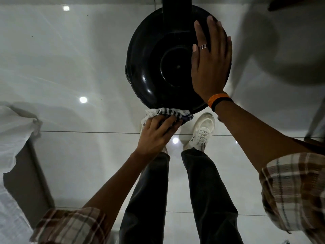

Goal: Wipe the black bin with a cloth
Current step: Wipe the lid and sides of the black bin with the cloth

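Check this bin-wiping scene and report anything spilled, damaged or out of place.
Nothing stands out. The black bin shows no cracks or spills; the right hand lies flat on its lid, and the left hand presses the cloth against its near edge. The floor looks clean.

The only mark I can make out is a small dark Under Armour logo on the tongue of the white sneaker [202, 132]; nothing else is legible.

right hand [210, 67] on bin [154, 67], cloth [168, 113] below
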